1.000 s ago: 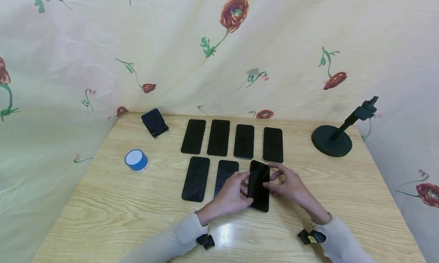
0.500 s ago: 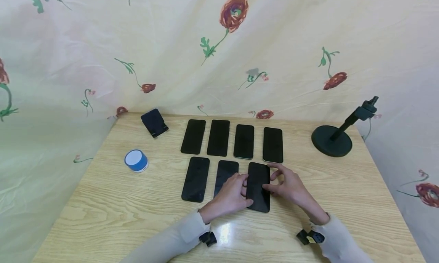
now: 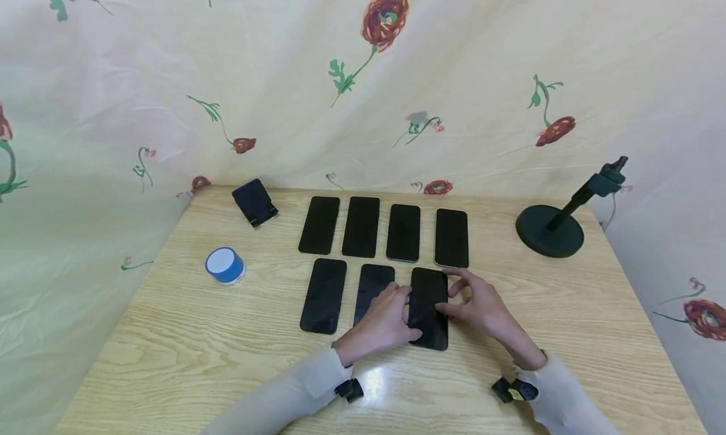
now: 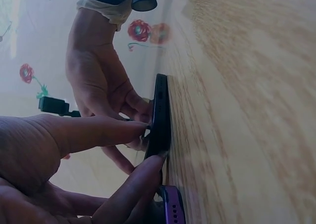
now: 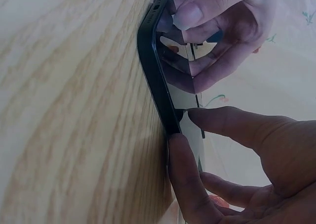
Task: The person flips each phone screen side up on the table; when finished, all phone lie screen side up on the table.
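A black smartphone (image 3: 427, 293) lies at the right end of the front row, screen up, close against the table. My left hand (image 3: 377, 324) pinches its left edge, thumb over the screen near the lower corner. At its right edge, my right hand (image 3: 479, 304) pinches it, thumb on the screen and index finger by the top corner. Both wrist views show the phone's dark side edge (image 4: 160, 112) low over the wood. Beside it, a second phone (image 3: 374, 280) is partly hidden behind my left hand; a third phone (image 3: 323, 296) lies further left.
Behind the front row lies a back row of several black phones (image 3: 361, 227). A small black folding stand (image 3: 254, 202) and a blue-and-white round container (image 3: 225, 265) are at the left. A black round-based stand (image 3: 549, 232) rises at the back right, before a flowered cloth (image 3: 482, 57).
The phone between my hands has gone from tilted to lying flatter, its top edge now squarer with the row. Both hands stay at its edges, shifting only slightly.
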Tool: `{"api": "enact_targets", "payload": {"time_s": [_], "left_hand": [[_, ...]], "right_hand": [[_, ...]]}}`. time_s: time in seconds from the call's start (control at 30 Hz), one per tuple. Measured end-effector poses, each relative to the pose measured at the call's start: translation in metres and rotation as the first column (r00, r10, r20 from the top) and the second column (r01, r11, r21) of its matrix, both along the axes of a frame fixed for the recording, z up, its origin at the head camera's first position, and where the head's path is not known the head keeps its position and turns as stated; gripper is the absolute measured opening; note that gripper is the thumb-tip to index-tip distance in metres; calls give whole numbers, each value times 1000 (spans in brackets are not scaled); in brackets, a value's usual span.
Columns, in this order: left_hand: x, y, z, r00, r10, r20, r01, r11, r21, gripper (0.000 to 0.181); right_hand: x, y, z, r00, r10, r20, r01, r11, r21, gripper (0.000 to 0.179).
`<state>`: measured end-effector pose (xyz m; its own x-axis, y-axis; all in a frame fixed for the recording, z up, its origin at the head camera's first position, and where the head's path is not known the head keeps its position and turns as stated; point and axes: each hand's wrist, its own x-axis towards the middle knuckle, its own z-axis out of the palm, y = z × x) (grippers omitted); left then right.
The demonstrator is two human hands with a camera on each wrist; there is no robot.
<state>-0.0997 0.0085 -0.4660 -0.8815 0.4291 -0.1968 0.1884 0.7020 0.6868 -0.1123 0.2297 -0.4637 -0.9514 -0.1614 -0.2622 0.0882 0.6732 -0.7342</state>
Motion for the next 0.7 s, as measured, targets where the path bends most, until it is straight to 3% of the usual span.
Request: {"api": "enact_targets", "payload": {"time_s": [0.2,0.7], "left_hand": [[-2,0,2,1000,6,16,-6,1000,4,79],[-1,-10,1,996,-17,92,3,989,147,83]], "right_hand": [[0,0,1,1000,4,-7,-4,1000,13,72],[-1,5,2,999,37,6,-37,999,-33,73]]}}
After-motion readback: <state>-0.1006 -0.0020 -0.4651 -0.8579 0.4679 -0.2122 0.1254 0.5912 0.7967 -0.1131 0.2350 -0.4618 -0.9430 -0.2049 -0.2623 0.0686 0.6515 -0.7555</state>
